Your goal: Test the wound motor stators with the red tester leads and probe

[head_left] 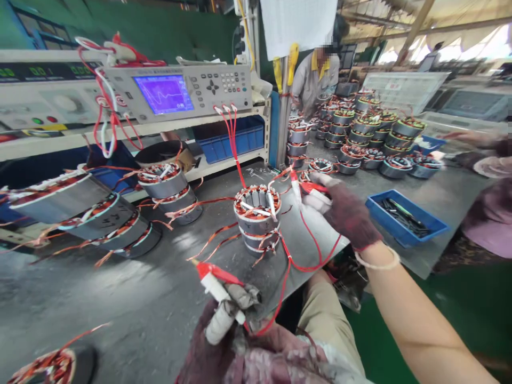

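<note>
Pinching a white-sleeved test clip [218, 306] with red jaws, the gloved left hand [210, 349] has its worn, grey-tipped fingers [244, 296] closed around the sleeve. Gripping a second white-and-red test clip [316, 200], the gloved right hand [346, 210] likewise shows closed fingers, its bare forearm [416, 314] and pale bangle [378, 260] crossing above a khaki trouser leg [328, 314]. Looping slackly across the space between both hands, a red test lead [308, 261] appears to serve the clips, though its exact connections are hard to follow. Holding each clip by the sleeve, well back from the jaws, and keeping the lead slack look like sound handling.

Standing just beyond the hands and untouched, two stacked copper-wound motor stators [258, 218] rest on a grey metal surface [120, 298], their orange leads [212, 240] splayed outward. Nearby on the same surface, more wound stators [164, 186] lie to the left, while a blue tray [406, 218] of dark parts sits to the right. Farther back, red cables [234, 144] drop from a test instrument [176, 93] with a purple waveform screen on a shelf [228, 125]. Beyond them, rows of stacked stators [368, 128] fill the far surface near a co-worker [316, 77] in a grey work shirt, and a pink sleeve [490, 165] enters at the right edge.
</note>
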The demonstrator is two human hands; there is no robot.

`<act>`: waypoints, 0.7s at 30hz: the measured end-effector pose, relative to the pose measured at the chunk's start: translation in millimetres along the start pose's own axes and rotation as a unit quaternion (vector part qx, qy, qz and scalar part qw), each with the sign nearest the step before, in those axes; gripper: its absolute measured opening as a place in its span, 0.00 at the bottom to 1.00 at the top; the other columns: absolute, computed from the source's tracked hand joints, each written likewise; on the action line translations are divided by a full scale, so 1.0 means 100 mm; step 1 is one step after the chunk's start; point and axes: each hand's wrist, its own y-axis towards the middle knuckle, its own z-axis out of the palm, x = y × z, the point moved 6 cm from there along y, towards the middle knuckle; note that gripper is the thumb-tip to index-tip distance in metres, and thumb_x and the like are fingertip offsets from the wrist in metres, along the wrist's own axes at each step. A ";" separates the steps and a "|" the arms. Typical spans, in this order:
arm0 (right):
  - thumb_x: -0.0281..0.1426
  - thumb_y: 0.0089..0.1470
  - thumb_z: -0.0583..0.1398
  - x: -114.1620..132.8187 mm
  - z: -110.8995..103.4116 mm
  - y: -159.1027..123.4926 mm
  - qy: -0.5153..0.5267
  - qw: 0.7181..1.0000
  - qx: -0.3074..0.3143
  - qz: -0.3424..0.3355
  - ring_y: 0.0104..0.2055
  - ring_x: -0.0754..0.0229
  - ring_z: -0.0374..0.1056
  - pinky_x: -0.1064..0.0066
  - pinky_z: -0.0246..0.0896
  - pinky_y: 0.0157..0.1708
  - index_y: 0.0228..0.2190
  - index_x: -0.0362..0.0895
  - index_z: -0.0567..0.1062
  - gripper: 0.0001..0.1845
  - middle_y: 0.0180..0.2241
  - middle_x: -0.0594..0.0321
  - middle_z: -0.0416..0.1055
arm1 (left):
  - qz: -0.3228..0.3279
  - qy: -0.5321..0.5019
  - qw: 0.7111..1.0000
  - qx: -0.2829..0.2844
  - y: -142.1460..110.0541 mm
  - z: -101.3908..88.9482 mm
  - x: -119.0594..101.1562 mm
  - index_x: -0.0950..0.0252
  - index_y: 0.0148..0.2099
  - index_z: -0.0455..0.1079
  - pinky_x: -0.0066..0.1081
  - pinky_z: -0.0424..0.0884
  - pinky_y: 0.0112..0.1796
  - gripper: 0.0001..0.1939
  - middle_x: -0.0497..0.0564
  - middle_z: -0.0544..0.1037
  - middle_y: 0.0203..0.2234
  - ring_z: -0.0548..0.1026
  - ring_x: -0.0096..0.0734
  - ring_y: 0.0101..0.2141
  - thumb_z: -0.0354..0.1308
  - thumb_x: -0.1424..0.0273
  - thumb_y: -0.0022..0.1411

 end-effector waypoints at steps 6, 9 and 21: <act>0.32 0.70 0.62 1.08 -0.18 -0.41 0.012 0.970 -0.038 -0.241 0.57 0.52 0.76 0.59 0.76 0.53 0.58 0.53 0.77 0.17 0.61 0.55 0.74 | 0.036 -0.009 0.997 -0.068 0.41 -0.02 -0.37 0.67 0.42 0.80 0.16 0.52 0.11 0.31 0.45 0.77 0.23 0.63 0.15 0.14 0.78 0.45 0.50; 0.29 0.71 0.59 1.38 -0.03 -0.44 -0.093 0.948 -0.002 -0.304 0.57 0.48 0.76 0.54 0.76 0.52 0.60 0.53 0.78 0.19 0.63 0.55 0.74 | 0.097 -0.007 0.994 -0.051 0.49 0.01 -0.55 0.66 0.41 0.79 0.16 0.52 0.11 0.30 0.42 0.74 0.19 0.61 0.15 0.12 0.77 0.45 0.52; 0.25 0.69 0.58 1.34 0.17 -0.54 -0.137 0.923 -0.013 -0.359 0.58 0.48 0.77 0.52 0.77 0.55 0.61 0.48 0.78 0.22 0.63 0.56 0.75 | 0.135 0.048 0.989 0.018 0.39 0.15 -0.62 0.67 0.41 0.81 0.19 0.53 0.12 0.29 0.43 0.70 0.16 0.57 0.15 0.11 0.69 0.42 0.60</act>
